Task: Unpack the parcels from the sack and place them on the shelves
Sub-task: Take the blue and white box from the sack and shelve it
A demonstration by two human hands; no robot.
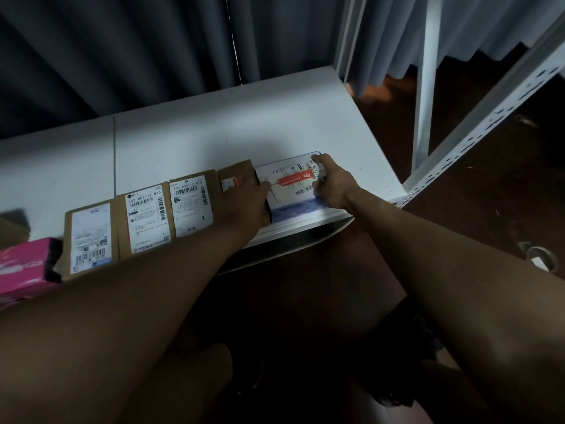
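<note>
Gripping white-and-blue parcel [290, 186] from both sides: left hand [244, 206] pressed against its left edge, fingers partly hidden, right hand [331, 186] curled round right edge, thumb on top. Parcel sits on white shelf [214, 130] near front right corner, last in row beside small brown box [237, 175], three labelled cardboard parcels [140, 215] and pink box [24, 267] (far left, partly cut off). Grey curtain [137, 50] behind, white perforated upright [489, 117] right, dark brown floor [305, 286] below.

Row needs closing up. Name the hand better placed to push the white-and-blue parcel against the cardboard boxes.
Right hand: it grips the white-and-blue parcel's outer end. Left hand sits between it and the small brown cardboard box.
</note>
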